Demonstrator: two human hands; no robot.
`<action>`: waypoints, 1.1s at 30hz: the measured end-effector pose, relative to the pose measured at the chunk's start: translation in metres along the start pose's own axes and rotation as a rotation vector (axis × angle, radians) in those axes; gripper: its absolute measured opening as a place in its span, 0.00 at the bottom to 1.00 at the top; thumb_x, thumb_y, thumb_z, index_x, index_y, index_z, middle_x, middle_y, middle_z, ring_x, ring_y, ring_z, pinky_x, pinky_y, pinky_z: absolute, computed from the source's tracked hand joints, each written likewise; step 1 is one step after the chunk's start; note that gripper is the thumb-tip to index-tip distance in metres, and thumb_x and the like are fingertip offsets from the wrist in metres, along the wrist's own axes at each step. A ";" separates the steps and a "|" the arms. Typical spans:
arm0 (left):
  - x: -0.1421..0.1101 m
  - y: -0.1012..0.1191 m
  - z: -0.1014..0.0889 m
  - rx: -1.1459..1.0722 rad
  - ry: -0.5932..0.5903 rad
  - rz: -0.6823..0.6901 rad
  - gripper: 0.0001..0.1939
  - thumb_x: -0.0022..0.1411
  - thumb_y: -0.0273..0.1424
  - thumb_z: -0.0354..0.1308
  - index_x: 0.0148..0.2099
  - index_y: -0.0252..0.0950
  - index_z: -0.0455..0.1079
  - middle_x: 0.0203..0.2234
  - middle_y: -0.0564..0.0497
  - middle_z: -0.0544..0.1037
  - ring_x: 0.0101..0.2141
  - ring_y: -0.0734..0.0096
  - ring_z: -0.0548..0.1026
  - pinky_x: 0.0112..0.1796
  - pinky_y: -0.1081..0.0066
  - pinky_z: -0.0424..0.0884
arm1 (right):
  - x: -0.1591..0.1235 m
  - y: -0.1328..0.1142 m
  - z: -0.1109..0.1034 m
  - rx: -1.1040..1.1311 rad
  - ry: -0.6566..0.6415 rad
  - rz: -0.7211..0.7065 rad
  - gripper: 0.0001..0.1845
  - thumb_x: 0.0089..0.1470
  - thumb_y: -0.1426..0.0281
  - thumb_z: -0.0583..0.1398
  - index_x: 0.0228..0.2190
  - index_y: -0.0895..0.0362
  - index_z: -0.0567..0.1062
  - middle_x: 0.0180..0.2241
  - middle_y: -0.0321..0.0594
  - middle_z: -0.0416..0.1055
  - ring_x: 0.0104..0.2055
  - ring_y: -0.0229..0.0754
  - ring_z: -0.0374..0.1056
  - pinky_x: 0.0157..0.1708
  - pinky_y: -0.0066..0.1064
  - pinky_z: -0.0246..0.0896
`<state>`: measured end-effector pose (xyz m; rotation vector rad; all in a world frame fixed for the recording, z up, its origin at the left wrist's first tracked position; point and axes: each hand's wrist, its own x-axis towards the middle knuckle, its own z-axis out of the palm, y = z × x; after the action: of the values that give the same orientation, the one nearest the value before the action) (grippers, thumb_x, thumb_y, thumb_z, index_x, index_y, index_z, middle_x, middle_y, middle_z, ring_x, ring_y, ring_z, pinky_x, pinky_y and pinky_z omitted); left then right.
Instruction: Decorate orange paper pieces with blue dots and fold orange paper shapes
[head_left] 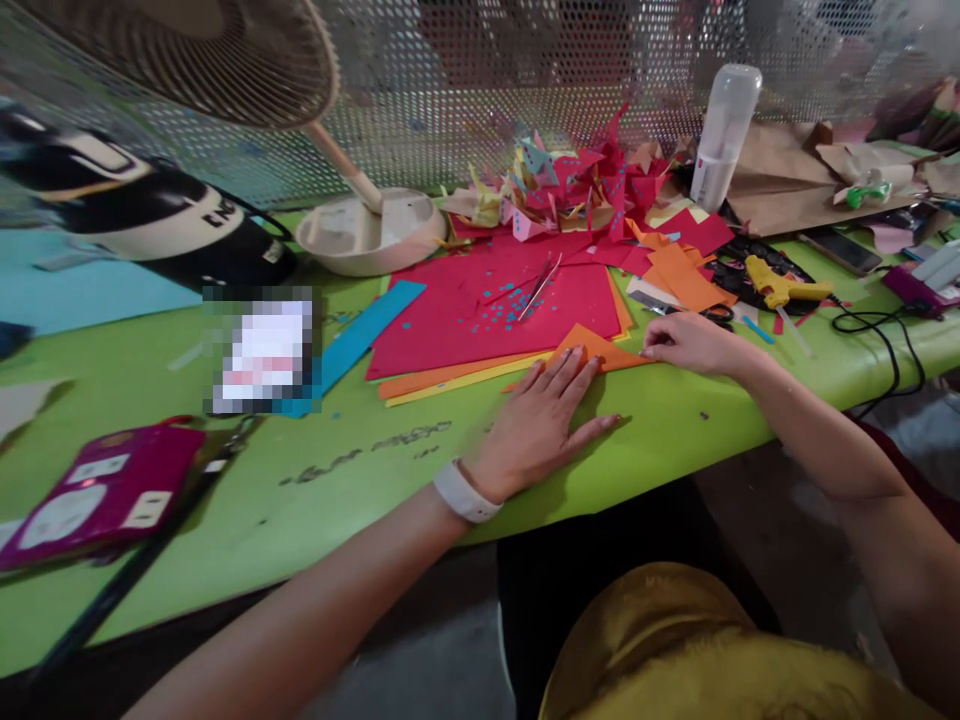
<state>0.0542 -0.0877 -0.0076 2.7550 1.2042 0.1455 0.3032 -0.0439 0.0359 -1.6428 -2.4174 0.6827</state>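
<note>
Left hand (536,425) lay flat, fingers spread, probably so the orange paper (616,353) under its fingertips wouldn't slide, while the right hand (690,343) pinched the paper's right corner. Red sheet (427,340) sat just beyond the left fingers, tbh.

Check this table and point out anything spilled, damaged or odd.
Small blue bits lie scattered over the red paper around the tweezers, which looks like a spill, though they may be cutouts. Dark, irregular marks blemish the green tabletop to the left of the left hand, perhaps stains or wear.
</note>
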 end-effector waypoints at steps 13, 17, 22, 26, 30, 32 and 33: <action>-0.001 -0.003 0.003 0.042 0.041 0.025 0.43 0.70 0.56 0.35 0.70 0.24 0.54 0.68 0.31 0.57 0.68 0.49 0.54 0.65 0.50 0.54 | -0.029 -0.035 0.065 -0.306 0.212 -0.260 0.29 0.67 0.57 0.51 0.59 0.66 0.69 0.62 0.55 0.65 0.66 0.52 0.60 0.65 0.44 0.56; -0.001 -0.003 0.004 0.040 0.053 0.034 0.45 0.69 0.56 0.34 0.70 0.21 0.53 0.67 0.30 0.57 0.68 0.49 0.54 0.65 0.49 0.54 | -0.031 -0.030 0.072 -0.307 0.255 -0.276 0.29 0.68 0.58 0.50 0.59 0.66 0.69 0.63 0.55 0.64 0.67 0.51 0.59 0.66 0.44 0.55; -0.001 -0.004 0.005 0.042 0.060 0.044 0.44 0.70 0.55 0.34 0.70 0.22 0.53 0.68 0.31 0.57 0.68 0.49 0.54 0.65 0.50 0.54 | -0.032 -0.030 0.073 -0.332 0.282 -0.301 0.27 0.68 0.61 0.50 0.57 0.68 0.71 0.60 0.57 0.67 0.64 0.51 0.62 0.65 0.43 0.59; -0.001 -0.003 0.003 0.060 0.045 0.041 0.45 0.70 0.56 0.32 0.69 0.22 0.54 0.68 0.31 0.56 0.68 0.49 0.54 0.65 0.49 0.54 | -0.031 -0.029 0.075 -0.367 0.295 -0.338 0.26 0.69 0.64 0.49 0.56 0.69 0.72 0.59 0.57 0.68 0.63 0.52 0.64 0.63 0.43 0.61; 0.001 -0.001 0.001 0.049 0.025 0.031 0.44 0.69 0.56 0.33 0.70 0.24 0.54 0.68 0.32 0.55 0.69 0.50 0.53 0.65 0.49 0.53 | -0.032 -0.027 0.073 -0.386 0.283 -0.363 0.27 0.69 0.64 0.49 0.57 0.71 0.71 0.60 0.59 0.66 0.64 0.53 0.63 0.63 0.44 0.61; 0.001 0.000 -0.001 0.047 0.011 0.022 0.45 0.69 0.57 0.32 0.70 0.25 0.53 0.68 0.32 0.54 0.69 0.50 0.52 0.65 0.49 0.52 | -0.034 -0.025 0.071 -0.383 0.273 -0.375 0.27 0.69 0.63 0.49 0.57 0.70 0.70 0.61 0.57 0.65 0.64 0.52 0.62 0.64 0.43 0.60; 0.001 0.000 -0.001 0.047 0.002 0.018 0.45 0.69 0.57 0.32 0.70 0.25 0.53 0.69 0.33 0.54 0.69 0.50 0.51 0.65 0.49 0.52 | -0.035 -0.023 0.070 -0.378 0.269 -0.380 0.27 0.69 0.63 0.50 0.58 0.69 0.70 0.61 0.56 0.65 0.65 0.51 0.62 0.64 0.43 0.60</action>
<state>0.0548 -0.0868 -0.0066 2.8078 1.1983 0.1233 0.2724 -0.1032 -0.0107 -1.2150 -2.6463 -0.0535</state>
